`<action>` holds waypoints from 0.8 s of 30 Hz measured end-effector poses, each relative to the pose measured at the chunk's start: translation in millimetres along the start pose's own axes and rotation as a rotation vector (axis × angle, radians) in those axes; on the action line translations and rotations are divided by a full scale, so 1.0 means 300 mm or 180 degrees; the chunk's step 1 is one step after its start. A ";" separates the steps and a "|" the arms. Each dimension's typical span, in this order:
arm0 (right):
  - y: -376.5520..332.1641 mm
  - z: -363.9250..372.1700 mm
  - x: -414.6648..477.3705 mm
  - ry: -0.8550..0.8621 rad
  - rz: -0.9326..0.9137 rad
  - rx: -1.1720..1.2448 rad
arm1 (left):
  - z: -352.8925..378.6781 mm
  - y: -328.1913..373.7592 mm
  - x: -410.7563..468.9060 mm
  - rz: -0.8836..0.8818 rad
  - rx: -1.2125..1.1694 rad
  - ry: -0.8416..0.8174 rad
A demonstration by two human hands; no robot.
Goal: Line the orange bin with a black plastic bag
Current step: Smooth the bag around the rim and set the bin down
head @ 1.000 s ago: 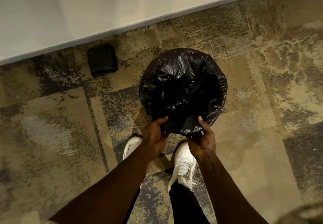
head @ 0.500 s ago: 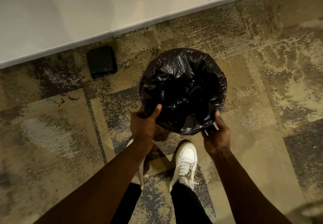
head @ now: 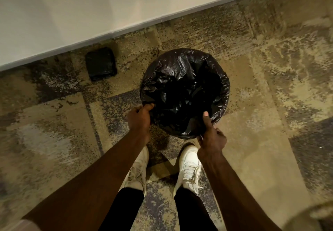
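Black plastic bag (head: 183, 94) draped over the whole bin mouth, so none of the bin's orange showed to you. Your left hand (head: 139, 118) gripped the bag's edge at the near-left of the rim, most fingers curled out of sight. Your right hand (head: 211, 138) pinched the near-right edge, thumb laid inside the bag, the other fingers tucked under the overhang. Beyond your left hand a dark folded pack (head: 100, 63) lay by the wall, too dim to identify. Below both wrists stood your white shoes (head: 189, 166), the left one partly covered by your forearm.
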State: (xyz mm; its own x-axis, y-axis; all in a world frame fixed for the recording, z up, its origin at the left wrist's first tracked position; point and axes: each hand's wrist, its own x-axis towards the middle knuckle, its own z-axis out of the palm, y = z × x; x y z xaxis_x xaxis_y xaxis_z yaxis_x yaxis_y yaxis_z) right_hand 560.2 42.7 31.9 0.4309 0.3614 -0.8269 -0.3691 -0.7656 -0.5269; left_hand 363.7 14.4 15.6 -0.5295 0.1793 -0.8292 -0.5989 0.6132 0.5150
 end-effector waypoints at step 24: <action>-0.198 0.068 0.120 -0.0282 -0.3656 -0.2388 | -0.051 -0.020 0.014 0.0019 -0.0149 -0.0598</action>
State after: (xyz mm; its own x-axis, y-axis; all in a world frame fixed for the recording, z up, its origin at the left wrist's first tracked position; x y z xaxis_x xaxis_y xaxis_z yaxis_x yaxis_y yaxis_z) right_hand 580.9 111.9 29.3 0.1251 0.9918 -0.0272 0.6973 -0.1073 -0.7087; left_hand 355.9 -0.2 12.4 -0.4142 0.3260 -0.8498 -0.6258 0.5760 0.5259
